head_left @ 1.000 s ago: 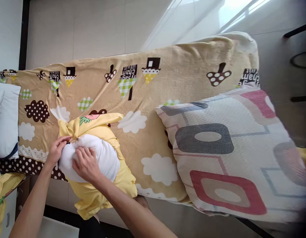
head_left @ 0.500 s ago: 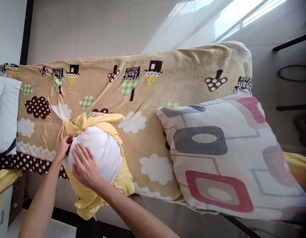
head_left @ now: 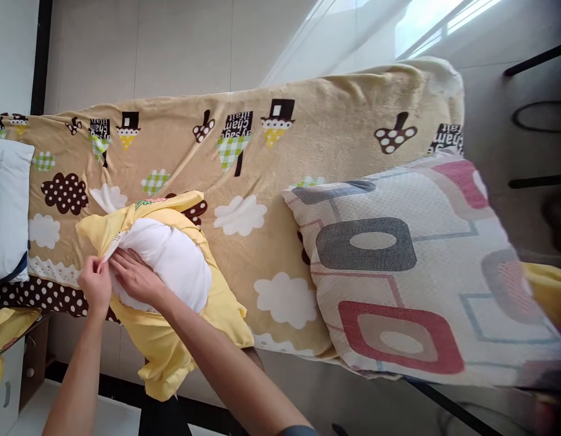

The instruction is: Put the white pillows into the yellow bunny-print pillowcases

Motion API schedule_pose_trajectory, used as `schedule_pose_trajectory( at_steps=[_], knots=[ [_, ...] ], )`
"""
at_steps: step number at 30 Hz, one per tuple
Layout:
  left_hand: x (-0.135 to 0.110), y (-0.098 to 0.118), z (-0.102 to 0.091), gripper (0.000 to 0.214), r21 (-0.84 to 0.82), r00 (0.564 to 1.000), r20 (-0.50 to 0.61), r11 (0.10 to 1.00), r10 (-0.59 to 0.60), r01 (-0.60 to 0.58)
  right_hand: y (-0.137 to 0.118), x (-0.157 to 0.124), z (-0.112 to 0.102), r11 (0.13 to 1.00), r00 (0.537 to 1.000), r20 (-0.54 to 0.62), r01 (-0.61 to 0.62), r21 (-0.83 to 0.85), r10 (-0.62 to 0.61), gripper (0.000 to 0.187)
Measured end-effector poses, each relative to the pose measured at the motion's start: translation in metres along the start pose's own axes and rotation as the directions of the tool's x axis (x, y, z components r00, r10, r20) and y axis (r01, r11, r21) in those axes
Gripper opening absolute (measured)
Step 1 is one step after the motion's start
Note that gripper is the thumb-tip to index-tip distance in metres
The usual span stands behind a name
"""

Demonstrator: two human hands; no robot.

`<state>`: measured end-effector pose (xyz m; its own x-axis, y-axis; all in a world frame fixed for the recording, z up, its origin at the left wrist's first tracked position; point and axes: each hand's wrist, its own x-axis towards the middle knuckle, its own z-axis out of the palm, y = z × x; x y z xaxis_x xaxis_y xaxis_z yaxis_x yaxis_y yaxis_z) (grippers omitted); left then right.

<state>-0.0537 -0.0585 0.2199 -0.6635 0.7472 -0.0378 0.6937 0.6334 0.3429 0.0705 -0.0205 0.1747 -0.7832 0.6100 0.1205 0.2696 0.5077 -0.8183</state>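
A white pillow (head_left: 180, 260) bulges from the opening of a yellow pillowcase (head_left: 221, 309), which is bunched around it on the near side of the bed. My left hand (head_left: 96, 283) pinches the left edge of the pillowcase opening, where a pale strip of its hem or a label shows. On the pillow's left part lies my right hand (head_left: 137, 278), fingers stretched out and pressing the white fabric, their tips close to that edge. How far the pillow reaches inside the case is hidden.
A tan blanket (head_left: 344, 133) with clouds and mushrooms covers the narrow bed. A patterned cushion (head_left: 425, 242) lies at the right, a folded white item (head_left: 10, 212) at the left. Yellow cloth (head_left: 8, 333) hangs over a cabinet (head_left: 32, 363) at lower left.
My left hand has moved left and down a little, drawing the pillowcase edge outward. My right hand has slid left across the pillow toward that edge.
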Motion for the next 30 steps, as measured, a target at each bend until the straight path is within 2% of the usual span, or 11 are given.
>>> schedule_pose_trajectory(
  at_steps=[4,6,8,13,18,21,22,23,25,27,30],
  knots=[
    [0.005,-0.012,0.003,0.011,0.098,0.99,-0.137,0.994,-0.023,0.037,-0.002,-0.032,-0.017,0.978,0.987,-0.088,-0.149,-0.147,0.137,0.065],
    [0.002,-0.015,0.006,0.015,0.141,0.994,-0.105,0.989,-0.035,0.05,-0.002,-0.047,-0.007,0.947,0.963,-0.098,-0.264,-0.182,0.25,0.074],
    [-0.002,-0.016,0.007,0.019,0.176,0.997,-0.061,0.983,-0.042,0.052,-0.002,-0.051,0.012,0.952,0.97,-0.04,-0.243,-0.187,0.24,0.073],
    [-0.018,-0.011,-0.001,0.023,0.301,0.998,0.044,0.952,0.052,-0.063,0.007,-0.005,0.041,0.953,0.973,0.045,-0.211,-0.217,0.225,0.066],
    [-0.018,-0.004,-0.007,0.025,0.265,0.981,0.035,0.944,0.192,-0.194,0.027,0.02,0.018,0.945,0.96,-0.082,-0.277,-0.174,0.267,0.057],
    [-0.01,-0.021,-0.001,0.015,0.167,0.986,-0.101,0.979,0.134,-0.116,0.043,-0.02,-0.001,0.99,0.988,-0.105,-0.117,-0.073,0.109,0.052],
    [-0.011,-0.032,0.003,0.009,0.128,0.992,-0.104,0.99,0.073,-0.059,0.051,-0.041,-0.008,0.986,0.979,-0.134,-0.158,-0.047,0.151,0.049],
    [-0.016,-0.043,0.007,0.004,0.093,0.997,-0.078,0.996,-0.008,0.015,0.059,-0.063,-0.014,0.964,0.949,-0.185,-0.265,-0.031,0.255,0.047],
    [-0.035,-0.066,0.016,0.006,0.053,0.981,0.027,0.981,-0.19,0.189,0.076,-0.107,-0.024,0.835,0.795,-0.302,-0.551,0.005,0.526,0.048],
    [-0.064,-0.083,0.022,0.007,0.052,0.937,0.119,0.944,-0.329,0.325,0.087,-0.141,-0.027,0.723,0.675,-0.317,-0.689,0.054,0.666,0.056],
    [-0.101,-0.091,0.024,0.007,0.062,0.907,0.127,0.916,-0.402,0.397,0.086,-0.156,-0.019,0.727,0.688,-0.26,-0.68,0.098,0.678,0.058]
  ],
)
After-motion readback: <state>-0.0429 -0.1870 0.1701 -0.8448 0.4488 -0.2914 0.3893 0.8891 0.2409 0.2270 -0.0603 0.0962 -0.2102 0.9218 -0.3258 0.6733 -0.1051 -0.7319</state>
